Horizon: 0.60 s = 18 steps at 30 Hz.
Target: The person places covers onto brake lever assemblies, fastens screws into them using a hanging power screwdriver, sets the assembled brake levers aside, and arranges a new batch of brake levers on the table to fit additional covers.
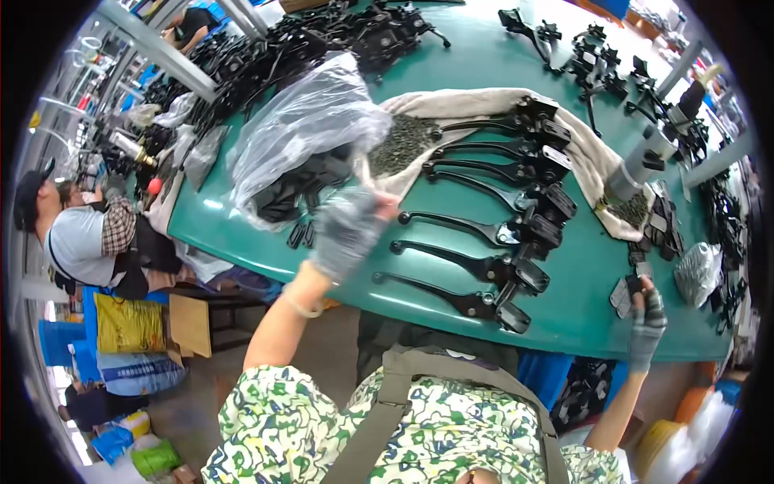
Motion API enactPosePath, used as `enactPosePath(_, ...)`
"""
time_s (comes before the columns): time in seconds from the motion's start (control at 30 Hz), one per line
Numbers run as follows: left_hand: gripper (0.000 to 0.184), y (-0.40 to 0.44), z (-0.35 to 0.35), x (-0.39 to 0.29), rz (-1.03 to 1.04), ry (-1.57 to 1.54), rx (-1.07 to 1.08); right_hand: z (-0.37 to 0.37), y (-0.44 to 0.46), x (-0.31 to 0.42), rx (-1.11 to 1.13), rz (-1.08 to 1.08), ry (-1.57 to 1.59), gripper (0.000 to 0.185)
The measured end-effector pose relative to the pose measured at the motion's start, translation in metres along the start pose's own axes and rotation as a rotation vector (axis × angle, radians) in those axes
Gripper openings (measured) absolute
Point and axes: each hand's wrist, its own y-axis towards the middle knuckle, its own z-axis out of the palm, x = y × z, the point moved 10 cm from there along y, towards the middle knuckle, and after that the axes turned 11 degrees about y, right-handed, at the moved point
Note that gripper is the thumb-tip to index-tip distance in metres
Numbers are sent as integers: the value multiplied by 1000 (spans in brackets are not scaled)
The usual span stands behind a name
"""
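Observation:
My left hand point(351, 230), in a grey glove with bare fingertips, is smeared by motion beside a heap of small dark screws point(399, 145) on a beige cloth point(459, 101). What its fingers hold cannot be made out. Several black brake lever assemblies point(492, 230) lie in a row in front of me, levers pointing left. At the right, my gloved right hand point(647, 323) has its fingers bent together at small flat dark plates point(621, 298); whatever is between the fingertips is too small to name.
A clear plastic bag point(310, 133) with black parts lies left of the cloth on the green table point(355, 282). More lever assemblies point(322, 44) are piled at the back. A grey upright cylinder point(641, 165) stands at the right. A seated person point(89, 242) is at far left.

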Motion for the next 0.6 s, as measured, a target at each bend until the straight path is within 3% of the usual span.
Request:
enactPosePath(0.07,11,-23,-18,61,-205,95,56,29,-18,-9,178,256,232,23)
enactPosePath(0.1,17,-31,-19,72,-147,225,157,49,-20,14,221,303,284,17)
enactPosePath(0.13,27,-37,-10,81,-135,289,317,57,-26,5,141,183,68,17)
enactPosePath(0.2,35,-35,-8,71,-46,361,306,64,-22,35,82,-251,-157,25)
enactPosePath(0.3,37,-27,13,87,62,402,325,54,-23,49,24,-189,-130,31)
enactPosePath(0.33,37,-28,24,112,-115,216,390,56,-25,36,151,-71,-108,43)
enactPosePath(0.37,38,-20,26,105,-12,236,384,57,-30,21,249,92,-144,53)
enactPosePath(0.43,42,-11,34,100,3,144,493,55,-32,19,269,119,-133,64)
enactPosePath(0.47,38,-4,37,97,117,315,534,55,-32,13,293,200,-99,65)
enactPosePath(0.6,28,15,41,80,64,351,673,54,-27,11,298,64,-101,64)
